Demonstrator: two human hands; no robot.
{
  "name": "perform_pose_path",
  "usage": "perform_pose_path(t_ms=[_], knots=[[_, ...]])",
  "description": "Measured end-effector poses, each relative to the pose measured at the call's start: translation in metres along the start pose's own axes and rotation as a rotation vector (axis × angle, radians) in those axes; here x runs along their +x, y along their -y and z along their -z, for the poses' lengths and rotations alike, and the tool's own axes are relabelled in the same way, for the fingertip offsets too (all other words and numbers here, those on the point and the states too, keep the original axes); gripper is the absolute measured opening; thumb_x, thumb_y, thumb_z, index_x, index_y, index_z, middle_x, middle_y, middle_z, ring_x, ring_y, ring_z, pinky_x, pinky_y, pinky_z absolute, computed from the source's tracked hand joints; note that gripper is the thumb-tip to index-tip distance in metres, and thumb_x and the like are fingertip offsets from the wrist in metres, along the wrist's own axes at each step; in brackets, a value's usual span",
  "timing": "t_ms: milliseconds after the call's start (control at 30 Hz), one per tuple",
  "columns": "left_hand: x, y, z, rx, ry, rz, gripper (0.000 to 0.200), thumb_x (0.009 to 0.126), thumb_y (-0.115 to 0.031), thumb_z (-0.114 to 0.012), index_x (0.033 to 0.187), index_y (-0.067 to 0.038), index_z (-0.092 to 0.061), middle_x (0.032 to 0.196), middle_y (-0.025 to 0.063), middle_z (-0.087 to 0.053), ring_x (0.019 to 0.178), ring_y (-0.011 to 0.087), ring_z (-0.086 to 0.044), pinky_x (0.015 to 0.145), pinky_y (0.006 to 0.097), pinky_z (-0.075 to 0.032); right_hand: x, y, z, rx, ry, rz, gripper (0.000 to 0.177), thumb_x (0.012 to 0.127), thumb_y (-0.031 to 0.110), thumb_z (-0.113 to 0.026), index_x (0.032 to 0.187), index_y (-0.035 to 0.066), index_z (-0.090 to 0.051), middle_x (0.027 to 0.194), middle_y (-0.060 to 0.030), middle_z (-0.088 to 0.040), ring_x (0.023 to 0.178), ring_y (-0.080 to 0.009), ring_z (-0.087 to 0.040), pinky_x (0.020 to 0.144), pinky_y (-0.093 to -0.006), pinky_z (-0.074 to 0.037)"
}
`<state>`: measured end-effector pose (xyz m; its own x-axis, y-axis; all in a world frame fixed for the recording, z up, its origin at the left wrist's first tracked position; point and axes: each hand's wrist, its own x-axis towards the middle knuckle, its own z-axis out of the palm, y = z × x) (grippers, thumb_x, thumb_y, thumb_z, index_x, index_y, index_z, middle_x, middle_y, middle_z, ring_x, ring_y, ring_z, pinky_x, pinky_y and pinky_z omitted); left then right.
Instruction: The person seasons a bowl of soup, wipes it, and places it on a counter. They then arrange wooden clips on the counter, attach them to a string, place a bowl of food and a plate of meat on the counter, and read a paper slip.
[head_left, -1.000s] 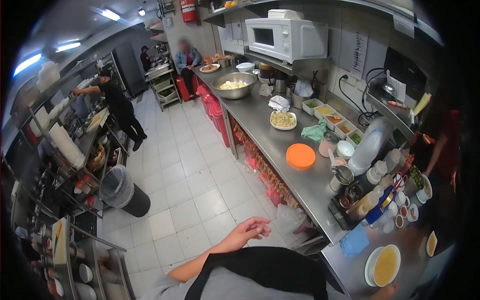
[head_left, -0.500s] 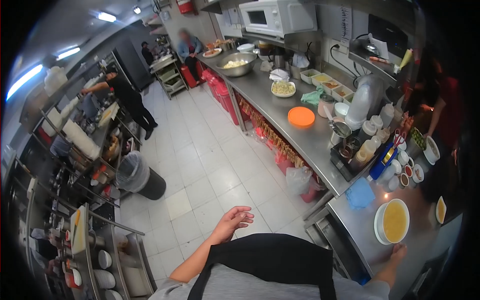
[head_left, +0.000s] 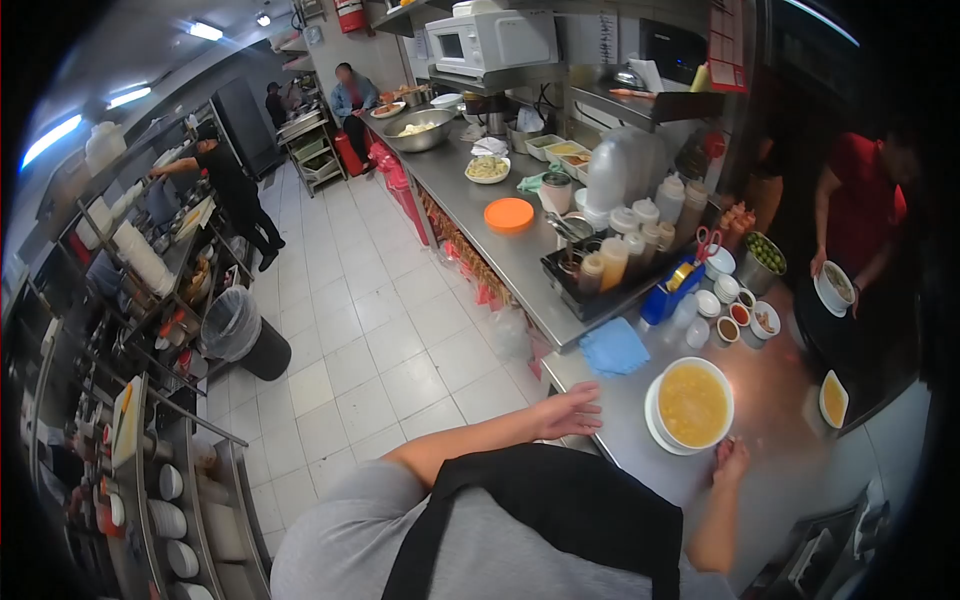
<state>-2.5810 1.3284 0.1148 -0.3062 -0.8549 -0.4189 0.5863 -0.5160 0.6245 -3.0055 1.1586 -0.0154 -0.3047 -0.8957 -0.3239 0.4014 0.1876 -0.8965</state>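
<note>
A white bowl of yellow soup (head_left: 693, 402) sits on a white plate (head_left: 657, 428) on the steel counter. My right hand (head_left: 732, 460) is at the lower right of the bowl, close to the plate's rim, with its fingers curled. Whether it grips the rim or anything else is hidden. My left hand (head_left: 570, 410) hovers by the counter's left edge, palm partly turned, fingers apart, holding nothing. A blue cloth (head_left: 613, 347) lies beyond it, left of the bowl.
Small sauce cups (head_left: 728, 328), a blue tape dispenser (head_left: 668, 298) and squeeze bottles (head_left: 612, 262) stand behind the bowl. Across the counter a person in red (head_left: 865, 190) holds a white bowl (head_left: 833, 287). A bin (head_left: 260, 345) stands on the floor at left.
My view has turned right, so the counter and bowl appear further left. My left hand has swung right, towards the counter edge. My right hand stays beside the bowl and plate.
</note>
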Motion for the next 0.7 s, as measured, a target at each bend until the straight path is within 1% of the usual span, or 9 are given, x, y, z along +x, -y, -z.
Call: perform_pose_path(t_ms=[67, 167, 200, 300, 333, 467, 567, 600, 700], knots=[[0.053, 0.023, -0.031, 0.152, -0.068, 0.05, 0.074, 0.084, -0.052, -0.052, 0.141, -0.026, -0.012, 0.146, 0.0157, -0.008, 0.124, 0.0344, -0.034, 0.097, 0.044, -0.037, -0.001, 0.0, -0.014, 0.051, 0.029, -0.018, 0.017, 0.089, 0.022, -0.056, 0.095, 0.007, -0.052, 0.083, -0.0043, -0.058, 0.072, -0.0142, -0.057, 0.063, -0.0255, -0.05], [0.096, 0.048, -0.065, 0.21, -0.221, 0.019, 0.078, 0.084, -0.059, -0.045, 0.142, -0.029, -0.002, 0.148, 0.0092, -0.007, 0.131, 0.0393, -0.02, 0.102, 0.0498, -0.025, -0.01, 0.01, -0.027, 0.077, 0.037, -0.037, 0.02, 0.087, 0.02, -0.059, 0.099, 0.007, -0.05, 0.088, -0.0088, -0.058, 0.074, -0.0182, -0.058, 0.065, -0.028, -0.05], [0.105, 0.055, -0.07, 0.212, -0.206, -0.003, 0.072, 0.088, -0.059, -0.037, 0.142, -0.03, 0.0, 0.149, 0.0033, -0.006, 0.131, 0.0388, -0.021, 0.103, 0.0533, -0.021, -0.014, 0.015, -0.028, 0.048, 0.037, -0.032, 0.02, 0.087, 0.02, -0.059, 0.1, 0.007, -0.05, 0.088, -0.0091, -0.058, 0.074, -0.0183, -0.058, 0.066, -0.0281, -0.05], [0.108, 0.053, -0.092, 0.234, -0.097, -0.051, 0.069, 0.088, -0.059, -0.035, 0.142, -0.032, -0.001, 0.149, 0.0056, -0.004, 0.131, 0.038, -0.018, 0.104, 0.052, -0.02, -0.002, 0.026, -0.019, 0.048, 0.048, -0.015, 0.021, 0.087, 0.02, -0.059, 0.099, 0.004, -0.052, 0.087, -0.0083, -0.058, 0.075, -0.0182, -0.058, 0.068, -0.0289, -0.05], [0.109, 0.05, -0.1, 0.27, -0.163, -0.028, 0.061, 0.091, -0.053, -0.033, 0.142, -0.036, -0.002, 0.149, 0.002, -0.007, 0.126, 0.035, -0.029, 0.101, 0.0477, -0.027, 0.004, 0.029, -0.016, 0.09, 0.05, -0.011, 0.021, 0.087, 0.02, -0.059, 0.098, 0.004, -0.052, 0.086, -0.008, -0.058, 0.075, -0.0181, -0.058, 0.069, -0.0291, -0.05], [0.125, 0.057, -0.084, 0.179, -0.174, -0.07, 0.061, 0.093, -0.044, -0.038, 0.142, -0.033, -0.003, 0.148, 0.0012, -0.014, 0.104, 0.0226, -0.048, 0.091, 0.0378, -0.038, 0.003, 0.034, -0.018, 0.098, 0.102, -0.058, 0.022, 0.087, 0.02, -0.06, 0.094, 0.0, -0.054, 0.08, -0.0068, -0.057, 0.072, -0.0172, -0.058, 0.066, -0.0284, -0.051], [0.132, 0.067, -0.072, 0.135, -0.219, -0.09, 0.066, 0.092, -0.042, -0.042, 0.143, -0.03, -0.002, 0.147, 0.0003, -0.016, 0.104, 0.0226, -0.048, 0.091, 0.0372, -0.037, 0.009, 0.03, -0.021, 0.033, 0.084, -0.04, 0.02, 0.087, 0.018, -0.06, 0.092, -0.001, -0.054, 0.074, -0.0065, -0.056, 0.066, -0.0165, -0.058, 0.061, -0.0269, -0.051], [0.13, 0.067, -0.074, 0.089, -0.265, -0.079, 0.063, 0.091, -0.042, -0.045, 0.142, -0.028, -0.012, 0.142, -0.0007, -0.027, 0.103, 0.0199, -0.049, 0.09, 0.0355, -0.038, 0.01, 0.033, -0.021, 0.031, 0.066, -0.035, 0.018, 0.086, 0.015, -0.06, 0.088, -0.002, -0.055, 0.074, -0.0087, -0.058, 0.064, -0.0172, -0.059, 0.058, -0.0267, -0.052], [0.145, 0.075, -0.052, 0.152, -0.2, -0.088, 0.053, 0.092, -0.042, -0.044, 0.139, -0.024, -0.026, 0.136, -0.0017, -0.039, 0.102, 0.0159, -0.049, 0.09, 0.0331, -0.039, 0.024, 0.037, -0.017, 0.052, 0.052, -0.004, 0.015, 0.087, 0.014, -0.059, 0.089, 0.0, -0.054, 0.078, -0.0096, -0.059, 0.067, -0.0194, -0.06, 0.061, -0.0286, -0.053]])
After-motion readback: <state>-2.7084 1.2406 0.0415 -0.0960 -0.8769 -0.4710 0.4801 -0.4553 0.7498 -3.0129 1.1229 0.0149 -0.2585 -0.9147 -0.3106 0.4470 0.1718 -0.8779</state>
